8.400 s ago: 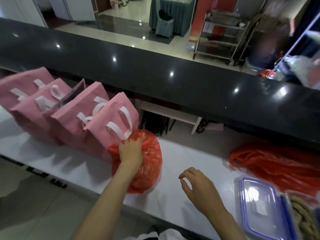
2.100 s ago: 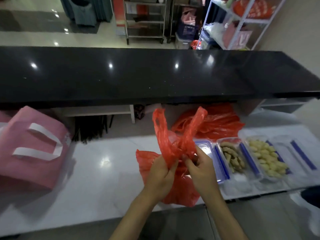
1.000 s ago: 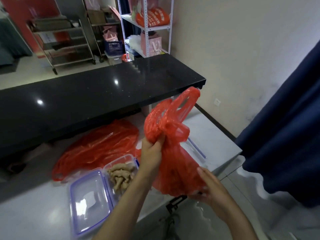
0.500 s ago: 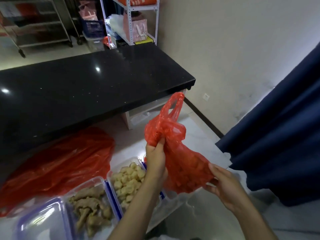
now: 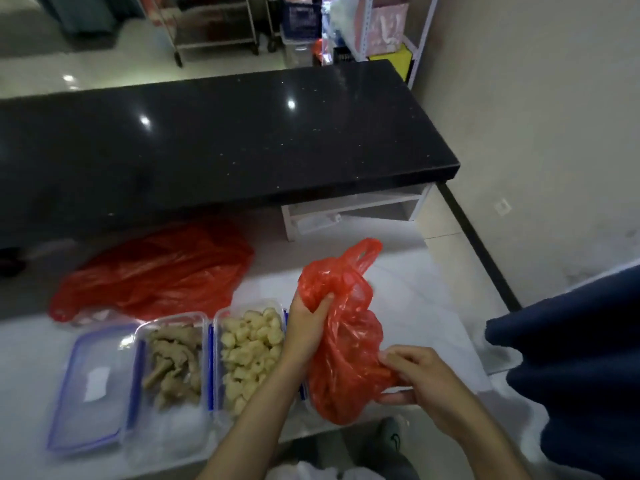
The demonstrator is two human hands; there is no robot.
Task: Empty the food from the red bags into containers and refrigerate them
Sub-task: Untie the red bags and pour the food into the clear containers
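Note:
A full red plastic bag (image 5: 346,344) hangs just above the white counter (image 5: 408,289), at its right end. My left hand (image 5: 306,323) grips the bag's bunched neck. My right hand (image 5: 412,375) pinches the bag's lower right side. Left of the bag stand two open clear containers: one (image 5: 247,351) holds pale round pieces, the other (image 5: 173,358) holds brownish knobbly pieces. A blue-rimmed lid (image 5: 93,382) lies further left. The spot under the bag is hidden.
Empty red bags (image 5: 156,271) lie crumpled behind the containers. A raised black countertop (image 5: 225,140) runs across the back. A dark blue curtain (image 5: 581,358) hangs close on the right. The counter's front edge runs under my forearms. Metal shelving (image 5: 363,22) stands far back.
Both hands have lowered the red bag closer to the counter, beside the container of pale pieces. My right hand's fingers have shifted up onto the bag's lower side.

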